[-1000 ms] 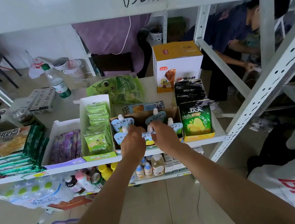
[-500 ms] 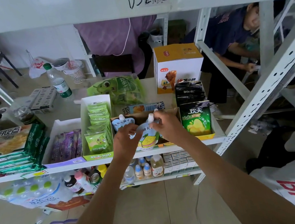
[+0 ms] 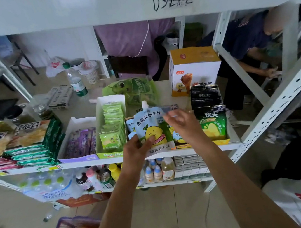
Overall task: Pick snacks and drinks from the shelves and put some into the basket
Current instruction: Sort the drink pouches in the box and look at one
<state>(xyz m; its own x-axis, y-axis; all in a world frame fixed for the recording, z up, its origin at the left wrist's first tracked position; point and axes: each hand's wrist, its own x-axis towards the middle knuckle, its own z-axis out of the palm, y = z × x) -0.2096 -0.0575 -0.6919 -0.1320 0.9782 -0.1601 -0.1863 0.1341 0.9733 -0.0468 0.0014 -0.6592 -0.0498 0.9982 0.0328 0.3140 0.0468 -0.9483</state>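
Here, the white shelf (image 3: 151, 155) carries the brown pouch box (image 3: 127, 120), flanked by green sachets (image 3: 111, 140) and a green bag (image 3: 212, 122). The left hand (image 3: 135, 150) pinches 1 juice pouch (image 3: 150, 127) upright, spout up, above the box. The right hand (image 3: 184, 124) hovers beside it, fingers loosely spread.

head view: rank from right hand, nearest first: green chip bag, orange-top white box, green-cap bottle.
From the right hand:
1. Green chip bag, just to its right at the shelf front.
2. Orange-top white box, behind it at the shelf back.
3. Green-cap bottle, far back left.
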